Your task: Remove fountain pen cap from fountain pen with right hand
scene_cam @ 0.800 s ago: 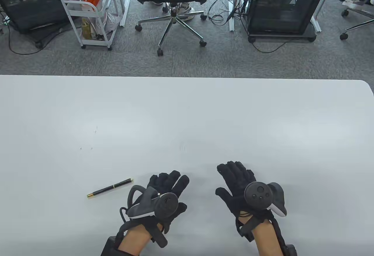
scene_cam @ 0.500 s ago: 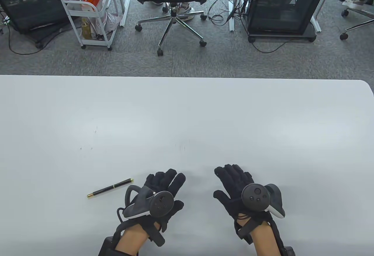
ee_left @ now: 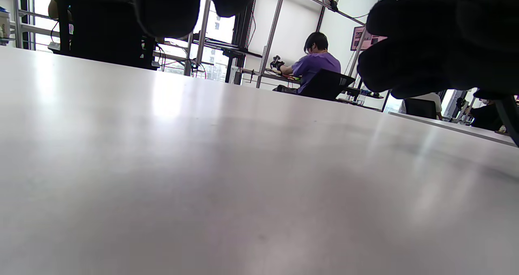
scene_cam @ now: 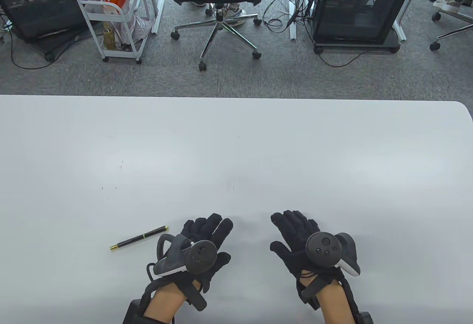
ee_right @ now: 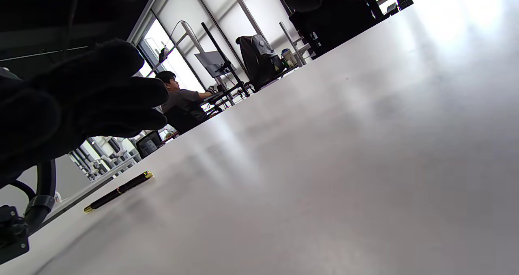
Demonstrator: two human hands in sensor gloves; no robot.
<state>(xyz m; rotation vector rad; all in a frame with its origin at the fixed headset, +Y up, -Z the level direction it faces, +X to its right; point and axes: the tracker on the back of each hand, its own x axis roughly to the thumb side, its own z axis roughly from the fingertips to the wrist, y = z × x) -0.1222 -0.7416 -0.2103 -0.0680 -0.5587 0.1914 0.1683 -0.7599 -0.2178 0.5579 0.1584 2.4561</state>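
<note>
Table view: fountain pen [scene_cam: 139, 238], capped, lies on the surface [scene_cam: 236, 146] just left of my left hand [scene_cam: 201, 244]; both hands spread, holding nothing; my right hand [scene_cam: 301, 237] must cross over, risking rolling the pen away.

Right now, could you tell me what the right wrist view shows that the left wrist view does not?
Only the right wrist view shows the fountain pen, lying capped on the table, apart from any hand, with part of the left hand at its left edge. Only the left wrist view shows a person in a purple shirt seated in the background. Both share the white tabletop and dark gloved fingers hanging in from the top edge.
</note>
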